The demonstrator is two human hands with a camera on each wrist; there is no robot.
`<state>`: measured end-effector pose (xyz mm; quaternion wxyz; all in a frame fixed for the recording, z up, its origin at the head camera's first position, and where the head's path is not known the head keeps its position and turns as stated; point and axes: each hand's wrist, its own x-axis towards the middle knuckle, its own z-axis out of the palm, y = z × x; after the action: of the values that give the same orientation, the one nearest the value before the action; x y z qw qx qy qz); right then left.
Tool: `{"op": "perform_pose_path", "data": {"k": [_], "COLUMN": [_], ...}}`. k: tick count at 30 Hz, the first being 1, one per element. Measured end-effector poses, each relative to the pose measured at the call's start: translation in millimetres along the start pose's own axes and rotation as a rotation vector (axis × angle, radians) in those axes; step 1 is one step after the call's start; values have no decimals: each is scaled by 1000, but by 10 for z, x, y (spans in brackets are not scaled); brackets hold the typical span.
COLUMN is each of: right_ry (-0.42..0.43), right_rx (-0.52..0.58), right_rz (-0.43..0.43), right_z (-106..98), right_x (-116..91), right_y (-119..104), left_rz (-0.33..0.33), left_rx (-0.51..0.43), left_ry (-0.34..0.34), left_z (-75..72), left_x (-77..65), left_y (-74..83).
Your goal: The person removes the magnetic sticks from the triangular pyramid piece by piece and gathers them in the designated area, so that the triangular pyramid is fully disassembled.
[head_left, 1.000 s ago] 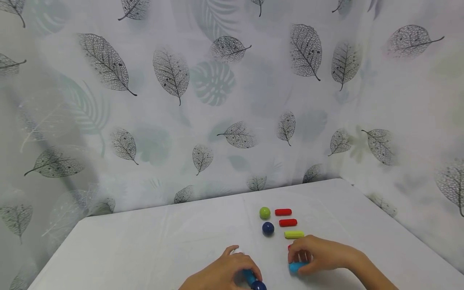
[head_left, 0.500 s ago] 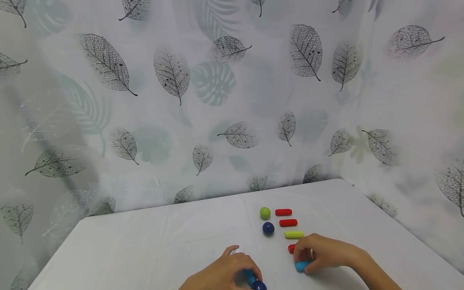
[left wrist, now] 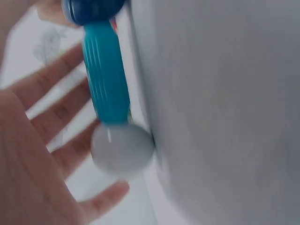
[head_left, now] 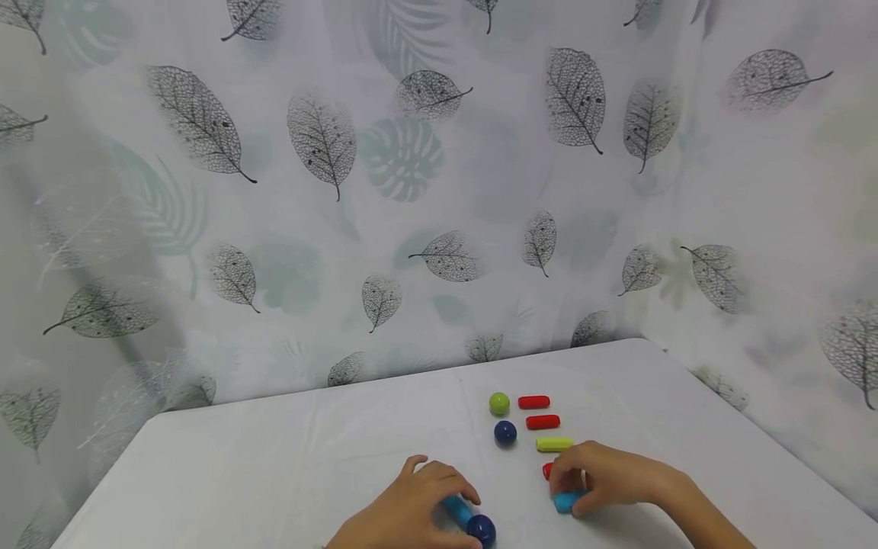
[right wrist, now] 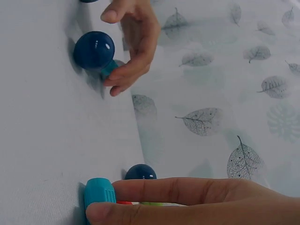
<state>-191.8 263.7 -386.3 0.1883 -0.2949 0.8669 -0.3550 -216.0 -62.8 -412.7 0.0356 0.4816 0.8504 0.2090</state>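
Observation:
My left hand (head_left: pixel 411 507) lies loosely around a light-blue toy rod (head_left: pixel 456 511) with a dark blue ball (head_left: pixel 482 530) at its near end. In the left wrist view a white ball (left wrist: pixel 123 149) meets the rod's other end, and the fingers (left wrist: pixel 61 112) stretch out behind the rod. The thumb stands apart from the blue ball in the right wrist view. My right hand (head_left: pixel 604 476) pinches a second light-blue rod (right wrist: pixel 99 190) between thumb and finger, low at the white table (head_left: pixel 329 457). Part of a red rod (head_left: pixel 546 470) shows behind those fingers.
Farther back lie two more red rods (head_left: pixel 543 422) and a yellow rod (head_left: pixel 554 444), one behind another. Left of them sit a green ball (head_left: pixel 499 403) and another dark blue ball (head_left: pixel 505 433). A leaf-printed curtain (head_left: pixel 439 191) surrounds the table's far side.
My left hand has loosened, its fingers and thumb spreading off the rod and ball, which now sit slightly farther left and back. The right hand has shifted slightly right, then back, with its rod.

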Motion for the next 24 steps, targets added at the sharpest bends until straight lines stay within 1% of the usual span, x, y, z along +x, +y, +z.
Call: {"op": "perform_pose_path", "data": {"k": [3, 8, 10, 13, 17, 19, 22, 24], "right_ry": [4, 12, 15, 17, 22, 24, 33, 38], "right_rx": [-6, -13, -18, -27, -41, -48, -69, -74], "right_rz": [-2, -17, -31, -48, -69, -85, -86, -69], "right_z": [-17, -29, -30, -27, -17, -4, 27, 54], "right_x": [-8, -15, -12, -6, 2, 5, 21, 40], "right_y": [-21, -42, -55, -81, -108, -115, -134, -156], "left_rz": [2, 44, 62, 69, 45, 18, -53, -125], "left_rx": [-17, -50, -66, -82, -106, -138, -205, -261], "left_ry": [21, 58, 68, 72, 56, 33, -15, -46], "left_z": [-26, -37, -40, -50, -52, -51, -53, -53], "left_x": [-33, -53, -53, -44, -22, -10, 9, 16], "left_y": [-50, -123, -137, -137, -113, -94, -52, -16]}}
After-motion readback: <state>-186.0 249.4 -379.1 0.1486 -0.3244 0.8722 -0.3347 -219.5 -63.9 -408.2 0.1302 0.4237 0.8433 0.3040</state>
